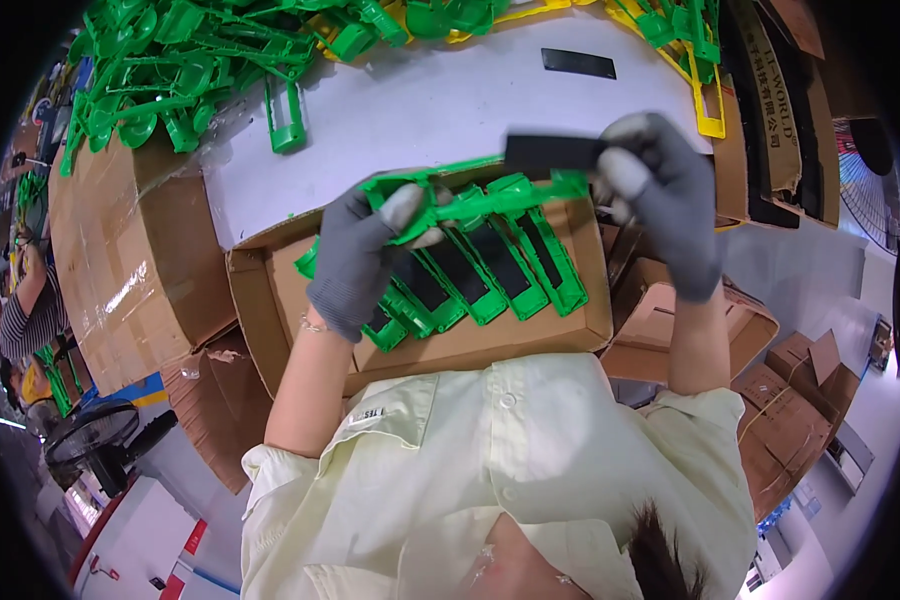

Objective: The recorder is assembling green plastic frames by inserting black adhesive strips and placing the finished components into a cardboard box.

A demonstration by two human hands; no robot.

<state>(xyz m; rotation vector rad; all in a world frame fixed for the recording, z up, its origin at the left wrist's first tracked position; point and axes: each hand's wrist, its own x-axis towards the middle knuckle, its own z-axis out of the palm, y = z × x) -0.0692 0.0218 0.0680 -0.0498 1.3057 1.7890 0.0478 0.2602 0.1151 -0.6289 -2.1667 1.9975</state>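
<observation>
My left hand [365, 240], in a grey glove with pale fingertips, is closed around one end of a green plastic frame [480, 205]. At the frame's other end my gloved right hand [665, 190] pinches a flat black rectangular strip [550, 152], which is slightly blurred and sits just above the frame. Whether the right fingers also touch the frame is unclear. Below both hands an open cardboard box [430, 360] holds several green frames [555, 270] lying side by side, with black strips [500, 258] set in them.
A heap of green plastic parts [190, 70] covers the far left of the white table [400, 110]. Yellow frames [708, 105] hang at its right edge. Another black strip [578, 63] lies farther back. Cardboard boxes [135, 270] stand left, others right; a black fan [95, 440] is lower left.
</observation>
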